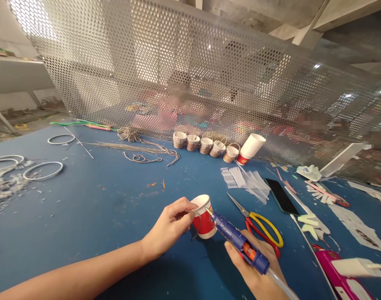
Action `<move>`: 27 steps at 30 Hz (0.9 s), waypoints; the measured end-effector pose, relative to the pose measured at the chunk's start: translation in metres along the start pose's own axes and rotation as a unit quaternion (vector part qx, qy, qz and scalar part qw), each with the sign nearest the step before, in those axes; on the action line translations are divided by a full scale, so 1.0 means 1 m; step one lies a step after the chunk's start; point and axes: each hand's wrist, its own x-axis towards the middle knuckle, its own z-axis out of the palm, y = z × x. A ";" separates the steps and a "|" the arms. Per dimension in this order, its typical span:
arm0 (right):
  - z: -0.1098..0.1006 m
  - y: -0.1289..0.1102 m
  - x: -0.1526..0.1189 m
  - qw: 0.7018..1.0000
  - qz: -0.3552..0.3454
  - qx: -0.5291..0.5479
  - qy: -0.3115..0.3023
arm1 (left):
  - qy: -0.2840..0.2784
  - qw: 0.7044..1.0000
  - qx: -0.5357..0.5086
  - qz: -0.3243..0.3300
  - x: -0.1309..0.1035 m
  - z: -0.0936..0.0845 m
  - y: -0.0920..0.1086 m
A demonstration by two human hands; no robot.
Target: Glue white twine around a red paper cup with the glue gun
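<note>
Blue table (109, 208) with a perforated metal screen (121, 62) standing along the back. Up against it there's a row of five small cord-wrapped cups (205, 146), white on the inside, and right next to those a leaning stack of paper cups (252, 146), all nested into each other. The red-and-white cup (204, 225) being worked on is near the front of the table, mouth up and a bit tilted, with some thin cord (204, 205) around its rim. Left hand (173, 221) has thumb and fingers pinched on the cup's left edge, so the cup sits just right of that grip. Right hand (254, 273) is wrapped around a blue glue gun (232, 233), nozzle right at the cup's rim; can't tell if it's touching. Scissors (247, 215) lie just beyond the gun.
</note>
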 end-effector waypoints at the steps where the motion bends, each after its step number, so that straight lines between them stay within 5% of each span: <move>1: 0.001 -0.001 -0.001 1.000 0.003 0.008 -0.005 | -0.002 1.000 -0.001 -0.002 0.000 0.000 0.000; 27: -0.003 -0.004 -0.001 0.999 0.028 0.016 -0.020 | -0.002 0.999 -0.036 -0.035 0.002 -0.001 -0.002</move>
